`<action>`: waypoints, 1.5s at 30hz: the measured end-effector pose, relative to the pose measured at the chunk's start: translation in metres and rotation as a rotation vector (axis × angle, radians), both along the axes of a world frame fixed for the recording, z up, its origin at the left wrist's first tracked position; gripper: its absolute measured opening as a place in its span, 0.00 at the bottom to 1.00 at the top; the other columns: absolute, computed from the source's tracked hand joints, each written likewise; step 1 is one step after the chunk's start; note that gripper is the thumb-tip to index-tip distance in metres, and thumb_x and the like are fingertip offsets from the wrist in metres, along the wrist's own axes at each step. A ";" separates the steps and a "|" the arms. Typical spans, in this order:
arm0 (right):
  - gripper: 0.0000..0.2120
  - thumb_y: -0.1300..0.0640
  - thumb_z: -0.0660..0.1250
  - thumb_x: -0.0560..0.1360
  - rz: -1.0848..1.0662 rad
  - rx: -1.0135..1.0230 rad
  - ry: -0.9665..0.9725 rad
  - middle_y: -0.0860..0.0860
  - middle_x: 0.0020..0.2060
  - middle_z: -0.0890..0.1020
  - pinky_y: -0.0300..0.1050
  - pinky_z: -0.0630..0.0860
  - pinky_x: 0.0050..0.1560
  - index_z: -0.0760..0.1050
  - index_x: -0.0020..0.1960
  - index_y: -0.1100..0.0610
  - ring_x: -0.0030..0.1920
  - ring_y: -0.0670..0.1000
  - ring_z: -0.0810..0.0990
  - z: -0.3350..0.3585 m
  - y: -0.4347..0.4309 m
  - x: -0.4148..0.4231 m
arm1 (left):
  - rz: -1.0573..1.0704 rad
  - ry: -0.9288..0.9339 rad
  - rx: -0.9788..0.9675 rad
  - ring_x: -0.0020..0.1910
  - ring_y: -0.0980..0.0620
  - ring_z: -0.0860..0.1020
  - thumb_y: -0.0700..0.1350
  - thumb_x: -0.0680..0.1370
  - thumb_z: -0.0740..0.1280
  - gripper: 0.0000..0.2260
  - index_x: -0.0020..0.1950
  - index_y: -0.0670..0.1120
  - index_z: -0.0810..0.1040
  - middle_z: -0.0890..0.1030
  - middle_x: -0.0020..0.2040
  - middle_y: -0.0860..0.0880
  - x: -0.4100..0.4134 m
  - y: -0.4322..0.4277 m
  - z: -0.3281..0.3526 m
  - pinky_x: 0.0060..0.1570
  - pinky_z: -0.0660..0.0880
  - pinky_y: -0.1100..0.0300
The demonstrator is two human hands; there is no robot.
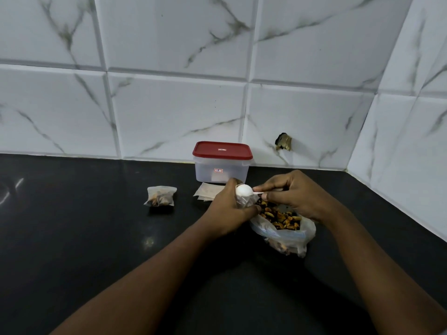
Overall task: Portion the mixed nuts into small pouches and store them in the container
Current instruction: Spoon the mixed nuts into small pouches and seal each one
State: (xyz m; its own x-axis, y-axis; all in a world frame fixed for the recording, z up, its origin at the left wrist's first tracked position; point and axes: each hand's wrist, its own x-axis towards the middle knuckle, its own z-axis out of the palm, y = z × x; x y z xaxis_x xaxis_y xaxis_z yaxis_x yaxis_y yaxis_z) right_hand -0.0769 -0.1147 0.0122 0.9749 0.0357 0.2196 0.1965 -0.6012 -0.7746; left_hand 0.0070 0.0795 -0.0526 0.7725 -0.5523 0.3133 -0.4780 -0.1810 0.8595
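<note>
My left hand [226, 209] grips a small clear pouch [245, 201] upright above the counter. My right hand [295, 194] pinches the handle of a white plastic spoon [244, 190], whose bowl is turned over the pouch's mouth. Just below both hands lies an open plastic bag of mixed nuts [280, 220]. A filled small pouch [160, 196] lies to the left on the counter. A few empty pouches [208, 192] lie flat in front of the clear container [221, 170], which stands by the wall with its red lid [222, 150] on.
The black counter [96, 238] meets a white marble-tile wall at the back and on the right. A dark hole [283, 141] shows in a tile right of the container.
</note>
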 end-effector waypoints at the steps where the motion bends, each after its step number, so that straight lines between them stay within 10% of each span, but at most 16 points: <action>1: 0.13 0.64 0.73 0.78 0.001 -0.001 -0.006 0.51 0.50 0.88 0.49 0.81 0.61 0.88 0.57 0.50 0.53 0.53 0.86 0.001 0.000 -0.001 | 0.000 -0.001 -0.008 0.51 0.54 0.81 0.48 0.75 0.78 0.22 0.63 0.51 0.70 0.81 0.53 0.52 0.000 0.000 0.000 0.53 0.81 0.53; 7: 0.10 0.61 0.74 0.78 -0.159 0.044 -0.091 0.45 0.46 0.89 0.47 0.82 0.52 0.89 0.54 0.47 0.50 0.47 0.86 0.009 -0.022 -0.005 | -0.016 -0.010 0.015 0.57 0.57 0.79 0.48 0.79 0.74 0.19 0.65 0.52 0.70 0.79 0.58 0.55 0.000 0.001 0.001 0.53 0.78 0.61; 11: 0.09 0.60 0.74 0.77 -0.259 -0.341 0.060 0.38 0.34 0.84 0.31 0.69 0.35 0.89 0.53 0.49 0.34 0.38 0.79 0.002 -0.042 -0.001 | 0.016 -0.020 0.041 0.55 0.59 0.78 0.48 0.80 0.72 0.15 0.64 0.53 0.71 0.79 0.56 0.56 0.000 0.000 0.002 0.47 0.74 0.67; 15: 0.12 0.57 0.73 0.78 -0.237 -0.511 0.106 0.39 0.48 0.83 0.31 0.68 0.42 0.86 0.59 0.46 0.45 0.39 0.79 -0.014 -0.036 0.009 | 0.006 -0.020 0.043 0.55 0.58 0.79 0.49 0.79 0.73 0.17 0.64 0.53 0.71 0.79 0.56 0.56 0.001 0.000 0.001 0.48 0.75 0.66; 25: 0.08 0.58 0.70 0.76 -0.392 -0.578 0.150 0.48 0.43 0.87 0.55 0.84 0.50 0.87 0.44 0.48 0.44 0.51 0.86 -0.010 -0.042 0.005 | -0.013 -0.009 0.029 0.56 0.56 0.80 0.48 0.79 0.74 0.16 0.63 0.53 0.72 0.80 0.56 0.53 0.001 0.001 -0.001 0.54 0.79 0.57; 33: 0.07 0.59 0.71 0.78 -0.343 -0.383 0.142 0.46 0.41 0.88 0.33 0.74 0.36 0.87 0.47 0.51 0.40 0.42 0.85 -0.016 -0.034 0.009 | -0.024 0.040 0.011 0.56 0.54 0.81 0.48 0.80 0.71 0.12 0.61 0.53 0.72 0.81 0.56 0.52 0.000 0.001 0.002 0.56 0.81 0.51; 45: 0.06 0.63 0.71 0.78 -0.364 0.044 0.178 0.57 0.41 0.88 0.41 0.80 0.47 0.87 0.46 0.60 0.41 0.49 0.86 -0.026 -0.034 0.012 | -0.065 0.090 0.040 0.57 0.50 0.82 0.41 0.77 0.70 0.17 0.60 0.57 0.72 0.82 0.57 0.49 0.004 0.005 0.004 0.57 0.82 0.42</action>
